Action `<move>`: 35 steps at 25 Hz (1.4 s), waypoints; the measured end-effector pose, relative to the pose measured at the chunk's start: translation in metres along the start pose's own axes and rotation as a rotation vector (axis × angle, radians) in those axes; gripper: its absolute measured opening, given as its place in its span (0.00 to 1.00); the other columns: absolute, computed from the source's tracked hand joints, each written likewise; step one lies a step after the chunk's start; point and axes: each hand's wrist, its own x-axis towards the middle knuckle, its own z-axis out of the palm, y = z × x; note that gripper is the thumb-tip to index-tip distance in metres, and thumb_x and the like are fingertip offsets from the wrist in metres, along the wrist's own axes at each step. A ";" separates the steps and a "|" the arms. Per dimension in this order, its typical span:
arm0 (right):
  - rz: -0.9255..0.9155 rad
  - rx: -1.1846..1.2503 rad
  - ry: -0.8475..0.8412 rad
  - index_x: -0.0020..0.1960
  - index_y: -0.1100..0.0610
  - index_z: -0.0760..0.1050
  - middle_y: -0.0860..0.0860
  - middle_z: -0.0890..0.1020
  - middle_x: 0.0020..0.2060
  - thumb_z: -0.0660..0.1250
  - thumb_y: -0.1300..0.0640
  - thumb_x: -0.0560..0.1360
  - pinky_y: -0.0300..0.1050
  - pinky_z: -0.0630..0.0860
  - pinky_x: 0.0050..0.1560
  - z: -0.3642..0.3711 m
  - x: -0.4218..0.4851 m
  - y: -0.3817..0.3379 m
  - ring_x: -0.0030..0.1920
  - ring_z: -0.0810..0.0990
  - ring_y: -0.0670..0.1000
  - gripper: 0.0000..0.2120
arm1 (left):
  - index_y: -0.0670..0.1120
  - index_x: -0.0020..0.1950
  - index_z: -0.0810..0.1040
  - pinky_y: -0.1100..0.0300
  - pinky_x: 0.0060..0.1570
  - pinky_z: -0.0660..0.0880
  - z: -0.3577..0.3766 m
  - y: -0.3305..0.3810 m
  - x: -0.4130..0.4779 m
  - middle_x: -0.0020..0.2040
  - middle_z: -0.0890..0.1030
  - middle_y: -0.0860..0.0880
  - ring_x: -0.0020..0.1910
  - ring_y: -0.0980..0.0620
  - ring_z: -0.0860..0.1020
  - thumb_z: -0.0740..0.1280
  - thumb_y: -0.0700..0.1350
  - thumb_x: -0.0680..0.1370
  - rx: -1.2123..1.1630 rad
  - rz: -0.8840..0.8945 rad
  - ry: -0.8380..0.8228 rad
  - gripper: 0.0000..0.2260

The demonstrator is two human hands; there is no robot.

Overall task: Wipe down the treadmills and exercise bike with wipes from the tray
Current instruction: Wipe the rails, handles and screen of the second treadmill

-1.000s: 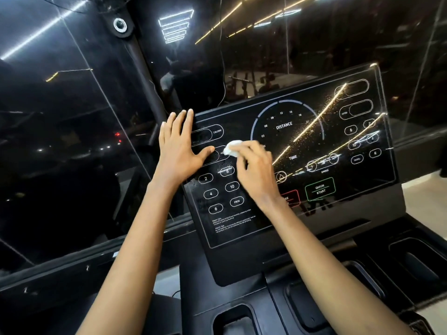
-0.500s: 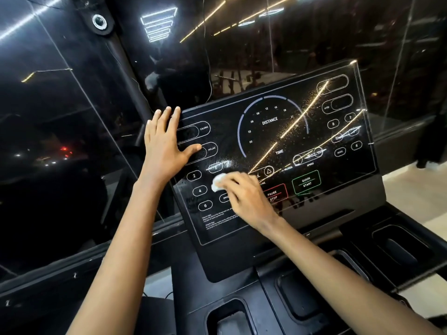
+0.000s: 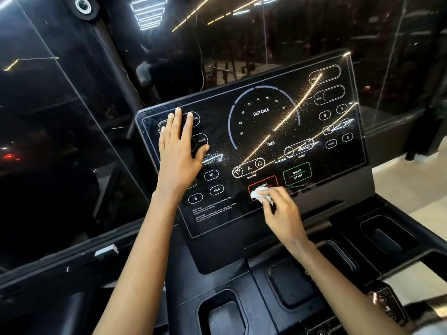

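On treadmill console [image 3: 266, 146], low centre: R hand [image 3: 283, 213] pinches wipe [image 3: 257, 193] over pause btn [image 3: 264, 183]
L hand [image 3: 179, 153] flat, fingers straight & close, thumb out; go light, overlapping strokes so btns don't trigger

Forearms apparently bare to left hand [image 3: 179, 153] and right hand [image 3: 283, 213].
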 end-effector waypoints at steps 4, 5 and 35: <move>-0.070 0.000 -0.249 0.56 0.47 0.78 0.42 0.78 0.53 0.68 0.62 0.79 0.36 0.75 0.57 0.004 -0.036 0.004 0.54 0.79 0.41 0.12 | 0.47 0.81 0.59 0.48 0.80 0.44 0.017 0.010 -0.034 0.83 0.50 0.44 0.82 0.45 0.46 0.69 0.50 0.81 -0.060 -0.084 0.054 0.32; -0.015 -0.005 -0.218 0.55 0.49 0.79 0.42 0.78 0.52 0.69 0.63 0.78 0.38 0.76 0.56 0.002 -0.036 0.012 0.53 0.79 0.42 0.10 | 0.48 0.81 0.59 0.48 0.79 0.43 0.020 0.011 -0.043 0.83 0.50 0.44 0.82 0.46 0.46 0.68 0.51 0.81 -0.083 -0.114 0.065 0.32; 0.184 -0.120 -0.097 0.51 0.58 0.78 0.49 0.72 0.49 0.67 0.65 0.78 0.23 0.68 0.49 -0.032 -0.036 0.049 0.45 0.74 0.40 0.04 | 0.46 0.83 0.46 0.40 0.76 0.54 0.075 0.031 -0.169 0.83 0.48 0.43 0.81 0.51 0.48 0.71 0.51 0.79 -0.387 -0.610 0.231 0.42</move>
